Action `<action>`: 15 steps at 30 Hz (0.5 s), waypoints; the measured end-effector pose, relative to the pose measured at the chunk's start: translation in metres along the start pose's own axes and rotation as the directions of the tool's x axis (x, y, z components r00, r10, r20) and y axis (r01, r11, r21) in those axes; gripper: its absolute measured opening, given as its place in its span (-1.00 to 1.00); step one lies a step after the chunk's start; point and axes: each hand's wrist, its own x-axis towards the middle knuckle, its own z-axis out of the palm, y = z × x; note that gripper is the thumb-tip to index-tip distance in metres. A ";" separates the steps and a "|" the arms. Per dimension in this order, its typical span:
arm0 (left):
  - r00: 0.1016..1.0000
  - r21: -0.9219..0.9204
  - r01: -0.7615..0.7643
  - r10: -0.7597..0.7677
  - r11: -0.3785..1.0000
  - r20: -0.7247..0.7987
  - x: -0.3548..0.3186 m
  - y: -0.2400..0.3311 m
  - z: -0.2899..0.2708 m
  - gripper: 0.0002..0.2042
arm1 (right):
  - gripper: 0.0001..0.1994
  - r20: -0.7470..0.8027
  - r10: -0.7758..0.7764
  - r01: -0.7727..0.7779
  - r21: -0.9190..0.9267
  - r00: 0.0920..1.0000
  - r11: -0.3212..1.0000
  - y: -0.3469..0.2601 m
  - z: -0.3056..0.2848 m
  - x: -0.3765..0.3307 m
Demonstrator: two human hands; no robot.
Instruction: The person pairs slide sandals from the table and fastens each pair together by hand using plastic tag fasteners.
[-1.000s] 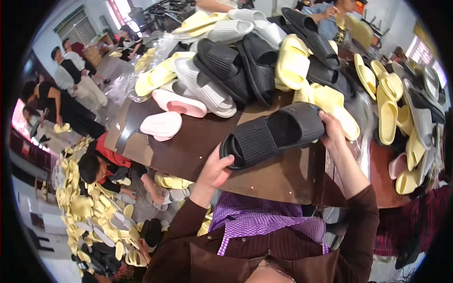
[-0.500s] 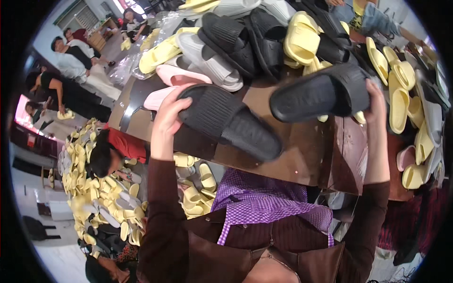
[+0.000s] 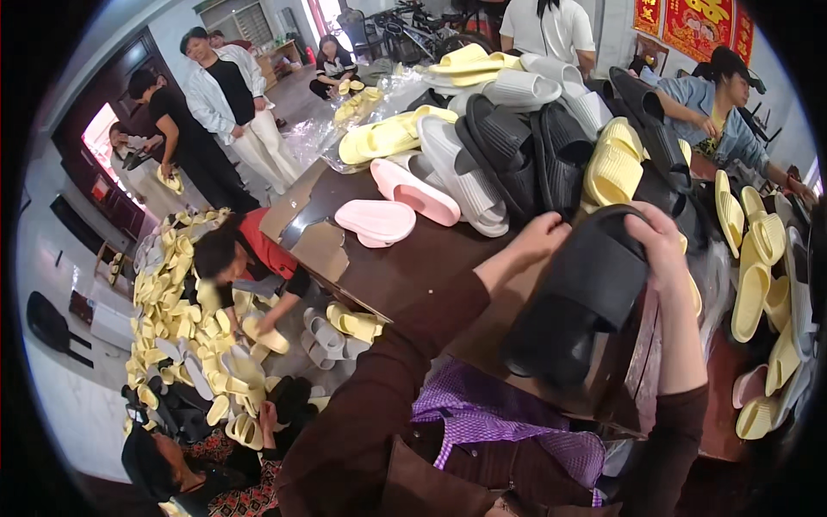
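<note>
Over the front of the brown table [image 3: 401, 276], my right hand [image 3: 659, 246] is closed round the upper end of a black slipper [image 3: 603, 267]. A second black sole seems to lie against it, though the overlap and blur make this hard to tell. My left hand [image 3: 538, 237] is just left of the held slipper, fingers curled together; whatever is in them is hidden. Beyond it lie a black ribbed slipper [image 3: 560, 164] and a grey slipper [image 3: 469, 177]. A pair of pink slippers [image 3: 375, 220] rests on the table to the left.
Yellow, grey and black slippers heap along the table's far side, with yellow slippers [image 3: 749, 293] stacked at the right. A large pile of yellow slippers [image 3: 177, 319] covers the floor at left, where a person in red [image 3: 267, 250] bends. Another person [image 3: 724, 112] works at the far right.
Half a second ago each hand held a black slipper apart. Now the right hand holds black footwear near the middle, and my left hand has moved right, beside it. My view has tilted up.
</note>
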 end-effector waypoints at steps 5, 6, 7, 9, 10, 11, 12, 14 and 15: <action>0.959 -0.602 0.166 0.015 0.781 0.283 -0.072 0.046 -0.030 -0.43 | -0.65 -0.003 0.057 -0.057 -0.133 0.998 0.989 0.027 0.015 0.020; 0.937 -0.662 0.156 0.101 0.733 0.334 -0.093 0.053 -0.041 -0.31 | -0.64 -0.040 0.063 -0.069 -0.178 0.997 0.982 0.033 0.022 0.024; 0.957 -0.625 0.034 0.156 0.780 0.246 -0.111 0.061 -0.040 -0.26 | -0.63 -0.016 0.120 -0.121 -0.111 0.993 0.987 0.037 0.034 0.032; 0.974 -0.495 -0.066 0.163 0.866 0.155 -0.136 0.066 -0.037 -0.19 | -0.63 0.037 0.141 -0.138 -0.080 0.989 0.987 0.050 0.048 0.046; 0.983 -0.410 -0.057 0.122 0.910 0.135 -0.144 0.067 -0.036 -0.16 | -0.63 0.063 0.075 -0.063 -0.183 0.995 0.981 0.054 0.054 0.051; 0.999 -0.348 -0.010 0.026 0.938 0.043 -0.148 0.069 -0.028 -0.18 | -0.63 0.088 0.079 -0.060 -0.204 0.993 0.977 0.058 0.056 0.050; 0.997 -0.285 0.038 -0.054 0.958 -0.047 -0.145 0.068 -0.018 -0.19 | -0.63 0.080 -0.049 0.077 -0.398 0.996 0.914 0.066 0.056 0.052; 0.988 -0.279 0.094 -0.123 0.956 -0.092 -0.145 0.044 -0.025 -0.24 | -0.64 0.088 -0.205 0.215 -0.613 0.975 0.760 0.070 0.052 0.046; 0.984 -0.285 0.086 -0.127 0.955 -0.128 -0.148 0.037 -0.028 -0.28 | -0.65 0.087 -0.249 0.245 -0.644 0.965 0.725 0.064 0.048 0.034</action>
